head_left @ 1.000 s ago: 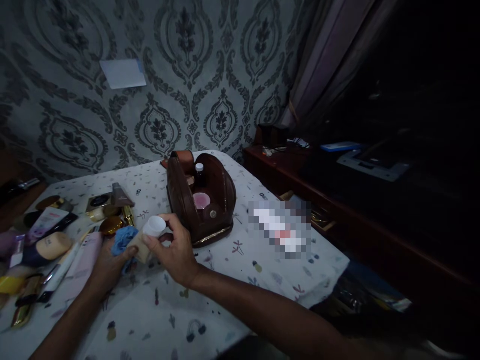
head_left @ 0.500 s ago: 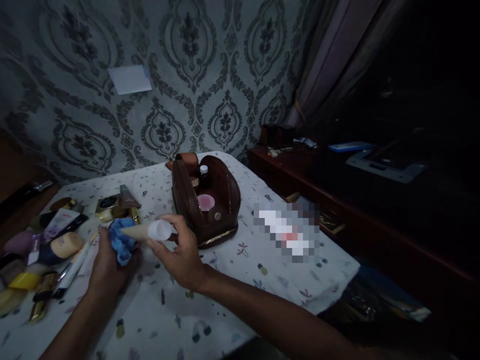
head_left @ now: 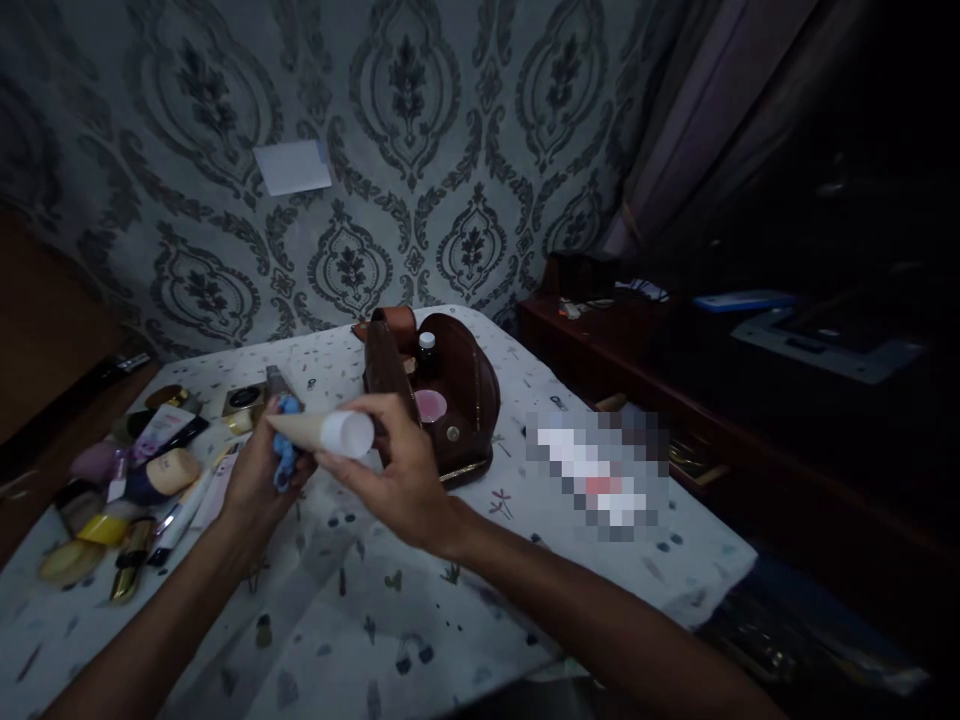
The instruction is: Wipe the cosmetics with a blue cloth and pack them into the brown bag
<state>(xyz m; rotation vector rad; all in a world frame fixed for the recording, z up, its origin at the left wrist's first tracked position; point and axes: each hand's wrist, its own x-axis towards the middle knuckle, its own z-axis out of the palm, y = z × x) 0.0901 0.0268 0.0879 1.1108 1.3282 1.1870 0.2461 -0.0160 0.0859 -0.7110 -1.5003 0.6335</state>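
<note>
My right hand (head_left: 401, 470) grips a beige squeeze tube (head_left: 300, 430) by its white cap, which faces toward me. The tube's far end meets my left hand (head_left: 259, 475), whose fingers are closed round a crumpled blue cloth (head_left: 285, 445). Cloth and tube touch or overlap; the exact contact is hidden. Just beyond my right hand stands an unzipped brown leather bag (head_left: 469, 400). Inside it are a small dark bottle (head_left: 427, 350) with a white cap and a round pink item (head_left: 430, 405).
Several cosmetics lie at the left, among them a dark bottle with a beige top (head_left: 172, 470), a yellow item (head_left: 103, 529) and a grey tube (head_left: 279, 382). A pixelated object (head_left: 592, 475) rests right of the bag on the patterned tablecloth (head_left: 420, 620). Dark red furniture (head_left: 592, 350) borders the table.
The tube has turned slightly and now lies across the blue cloth, covering more of it. My view has swung a little left, shifting everything rightward. Both hands keep their hold.
</note>
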